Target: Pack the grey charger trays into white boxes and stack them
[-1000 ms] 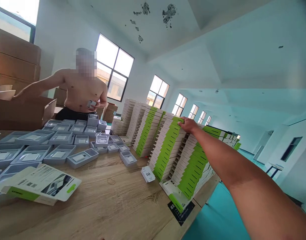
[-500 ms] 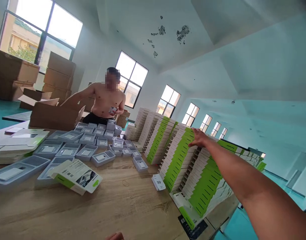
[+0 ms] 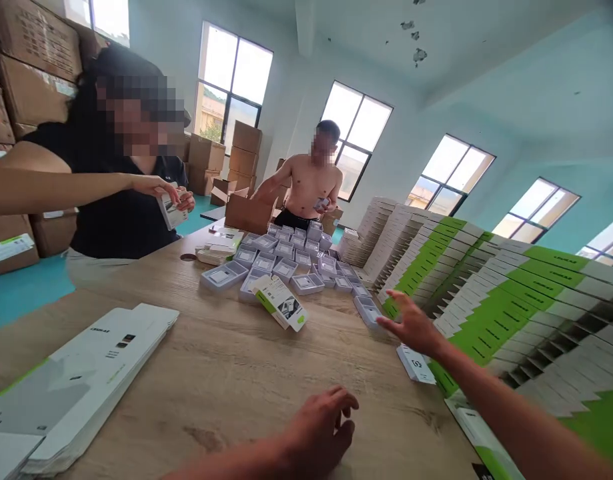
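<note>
My right hand (image 3: 411, 325) is open, thumb and fingers apart and holding nothing. Its fingertips are close to a clear plastic tray (image 3: 368, 312); I cannot tell whether they touch. Just below that hand stands a small white box (image 3: 415, 365) with a black symbol. Over the near part of the table hovers my left hand (image 3: 323, 427), loosely curled, with a gap between thumb and fingers and nothing in it. An open-flapped white and green printed carton (image 3: 281, 301) lies tilted against the plastic trays ahead of it.
Tall stacks of white and green boxes (image 3: 516, 300) line the right side. Flat printed cartons (image 3: 101, 367) are piled at left on the wooden table (image 3: 226, 380). A person in black (image 3: 126, 200) holds a carton; another person (image 3: 306, 177) reaches into a cardboard box (image 3: 249, 213).
My right hand has left the top of the box stacks and come down toward the trays. My left hand has risen further into view. The view has turned left, showing the second person.
</note>
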{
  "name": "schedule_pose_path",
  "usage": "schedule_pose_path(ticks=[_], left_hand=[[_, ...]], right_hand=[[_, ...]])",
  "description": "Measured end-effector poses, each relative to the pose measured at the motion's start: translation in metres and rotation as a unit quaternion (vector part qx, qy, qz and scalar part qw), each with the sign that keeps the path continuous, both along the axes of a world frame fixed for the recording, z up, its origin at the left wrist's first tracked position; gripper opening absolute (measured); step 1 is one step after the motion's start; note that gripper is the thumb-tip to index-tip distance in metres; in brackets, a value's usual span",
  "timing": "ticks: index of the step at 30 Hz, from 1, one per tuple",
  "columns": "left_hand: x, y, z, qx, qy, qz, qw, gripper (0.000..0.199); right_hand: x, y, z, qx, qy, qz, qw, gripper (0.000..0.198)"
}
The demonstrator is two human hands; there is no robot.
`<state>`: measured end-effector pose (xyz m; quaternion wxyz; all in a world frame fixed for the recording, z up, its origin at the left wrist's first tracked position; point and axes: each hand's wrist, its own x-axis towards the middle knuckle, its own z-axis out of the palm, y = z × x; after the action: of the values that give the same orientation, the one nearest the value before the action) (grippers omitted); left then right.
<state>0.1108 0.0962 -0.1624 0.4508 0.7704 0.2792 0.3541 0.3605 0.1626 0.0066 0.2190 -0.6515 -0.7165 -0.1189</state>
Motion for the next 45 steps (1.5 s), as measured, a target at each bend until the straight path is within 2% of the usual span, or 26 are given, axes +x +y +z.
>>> schedule_pose_path(ticks=[2, 4, 6, 8, 11, 13, 15, 16, 18, 20, 21, 22, 25, 27, 30, 33, 37, 41, 45], left_hand=[[-0.004, 0.003, 0.009, -0.031, -0.052, 0.064, 0.996, 0.025], [-0.01, 0.008, 0.019, -0.058, -0.104, 0.131, 0.984, 0.02], [-0.019, 0.015, 0.026, -0.077, -0.147, 0.191, 0.967, 0.019], [-0.033, 0.025, 0.03, -0.089, -0.178, 0.237, 0.951, 0.021], [-0.065, 0.048, 0.034, -0.099, -0.208, 0.285, 0.93, 0.031], [-0.092, 0.065, 0.037, -0.107, -0.227, 0.311, 0.917, 0.052], [-0.118, 0.081, 0.042, -0.117, -0.246, 0.313, 0.91, 0.08], [-0.128, 0.086, 0.045, -0.122, -0.257, 0.292, 0.913, 0.094], [-0.14, 0.09, 0.051, -0.126, -0.278, 0.185, 0.934, 0.107], [-0.141, 0.085, 0.055, -0.134, -0.279, 0.058, 0.949, 0.093], [-0.14, 0.08, 0.056, -0.141, -0.273, 0.018, 0.951, 0.081], [-0.137, 0.075, 0.057, -0.148, -0.267, 0.006, 0.952, 0.07], [-0.129, 0.06, 0.057, -0.162, -0.254, 0.074, 0.951, 0.056], [-0.126, 0.056, 0.057, -0.17, -0.241, 0.116, 0.948, 0.058], [-0.126, 0.057, 0.057, -0.187, -0.226, 0.137, 0.946, 0.06], [-0.127, 0.06, 0.057, -0.182, -0.202, 0.14, 0.952, 0.056], [-0.125, 0.059, 0.056, -0.144, -0.159, 0.154, 0.964, 0.052], [-0.124, 0.057, 0.055, -0.122, -0.141, 0.171, 0.967, 0.05], [-0.123, 0.058, 0.052, -0.136, -0.148, 0.171, 0.965, 0.049]], right_hand=[[-0.057, 0.022, -0.073, -0.061, 0.041, 0.051, 0.996, 0.072], [-0.108, 0.046, -0.127, -0.087, 0.092, 0.072, 0.989, 0.082], [-0.148, 0.068, -0.157, -0.093, 0.149, 0.07, 0.982, 0.089], [-0.176, 0.086, -0.168, -0.091, 0.206, 0.064, 0.972, 0.087], [-0.195, 0.096, -0.166, -0.085, 0.281, 0.075, 0.953, 0.081], [-0.195, 0.085, -0.16, -0.074, 0.319, 0.096, 0.94, 0.08], [-0.192, 0.059, -0.153, -0.078, 0.363, 0.155, 0.915, 0.08], [-0.19, 0.042, -0.15, -0.095, 0.395, 0.205, 0.89, 0.08], [-0.188, 0.006, -0.145, -0.154, 0.463, 0.316, 0.813, 0.08], [-0.187, -0.024, -0.141, -0.215, 0.508, 0.389, 0.738, 0.078], [-0.188, -0.035, -0.138, -0.232, 0.515, 0.399, 0.723, 0.073], [-0.188, -0.042, -0.136, -0.238, 0.519, 0.399, 0.717, 0.065], [-0.188, -0.049, -0.13, -0.228, 0.55, 0.383, 0.706, 0.046], [-0.187, -0.046, -0.126, -0.231, 0.589, 0.377, 0.677, 0.045], [-0.184, -0.04, -0.125, -0.237, 0.644, 0.358, 0.633, 0.046], [-0.18, -0.038, -0.128, -0.229, 0.68, 0.331, 0.613, 0.045], [-0.179, -0.038, -0.132, -0.219, 0.705, 0.305, 0.601, 0.046], [-0.182, -0.04, -0.13, -0.207, 0.719, 0.278, 0.602, 0.047], [-0.183, -0.041, -0.127, -0.196, 0.721, 0.26, 0.611, 0.047]])
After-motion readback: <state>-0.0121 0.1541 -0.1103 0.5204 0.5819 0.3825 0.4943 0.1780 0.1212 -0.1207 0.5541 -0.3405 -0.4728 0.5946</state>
